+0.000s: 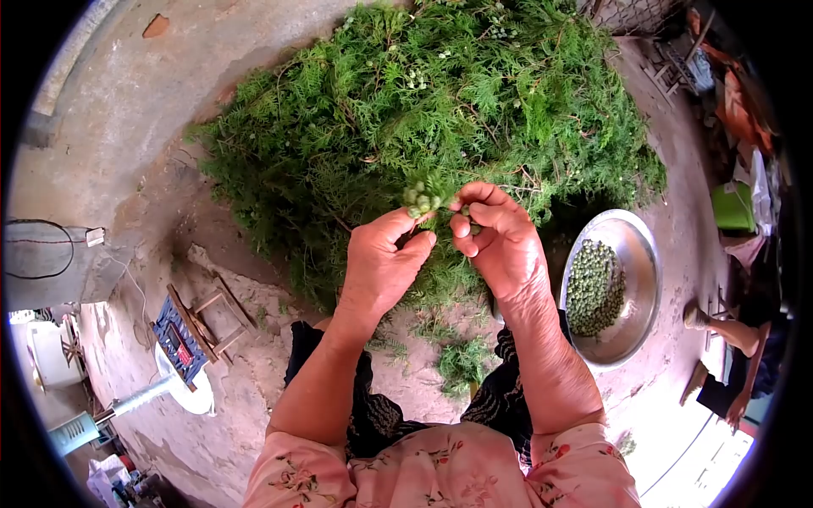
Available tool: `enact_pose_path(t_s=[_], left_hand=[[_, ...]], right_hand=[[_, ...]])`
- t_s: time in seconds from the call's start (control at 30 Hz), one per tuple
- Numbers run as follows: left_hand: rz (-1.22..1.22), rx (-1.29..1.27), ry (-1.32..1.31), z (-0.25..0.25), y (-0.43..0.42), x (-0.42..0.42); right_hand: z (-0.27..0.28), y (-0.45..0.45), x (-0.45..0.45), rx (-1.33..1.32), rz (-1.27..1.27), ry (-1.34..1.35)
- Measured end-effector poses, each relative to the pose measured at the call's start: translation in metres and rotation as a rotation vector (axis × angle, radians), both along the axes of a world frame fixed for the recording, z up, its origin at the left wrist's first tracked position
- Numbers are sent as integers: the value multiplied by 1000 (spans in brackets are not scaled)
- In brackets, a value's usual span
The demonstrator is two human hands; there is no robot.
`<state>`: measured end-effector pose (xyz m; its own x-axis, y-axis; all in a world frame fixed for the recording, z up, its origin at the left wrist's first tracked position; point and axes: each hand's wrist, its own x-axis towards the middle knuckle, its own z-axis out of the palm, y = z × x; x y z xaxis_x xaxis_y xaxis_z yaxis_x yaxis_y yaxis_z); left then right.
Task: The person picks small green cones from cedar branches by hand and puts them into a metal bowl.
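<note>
In the head view my left hand (385,258) pinches a small green conifer sprig (426,196) that carries a cluster of pale green cones. Just to its right, my right hand (501,240) is closed with its fingers curled, and a few green cones (472,222) show between them. Beyond both hands lies a large heap of cut conifer branches (423,93), some bearing more cones. A metal basin (637,279) stands on the floor to the right of my right forearm, with many green cones (593,288) piled along its left side.
A small wooden folding stool (222,317) with a blue woven seat is at the left, near a white fan (182,385). Loose sprigs (466,362) lie between my legs. Another person's leg (735,333) shows at the right, below a green bag (732,206).
</note>
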<state>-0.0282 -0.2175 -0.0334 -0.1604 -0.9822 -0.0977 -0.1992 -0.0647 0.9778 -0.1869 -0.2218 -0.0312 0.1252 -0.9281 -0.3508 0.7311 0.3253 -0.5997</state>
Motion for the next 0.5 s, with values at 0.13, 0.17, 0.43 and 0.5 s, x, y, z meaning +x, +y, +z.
enact_pose_path(t_s=[0.13,0.17,0.43,0.5], left_hand=[[-73,-10,-91,-2,2,-3],[-70,25,23,-3,1,-4],[-19,73,236,-3,-5,2],[-35,4,226,-6,-6,3]], right_hand=[[-8,3,2,-41,4,54],[-8,2,-1,-33,-3,57],[-57,11,-122,209,-444,238],[-79,28,-186,273,-638,453]])
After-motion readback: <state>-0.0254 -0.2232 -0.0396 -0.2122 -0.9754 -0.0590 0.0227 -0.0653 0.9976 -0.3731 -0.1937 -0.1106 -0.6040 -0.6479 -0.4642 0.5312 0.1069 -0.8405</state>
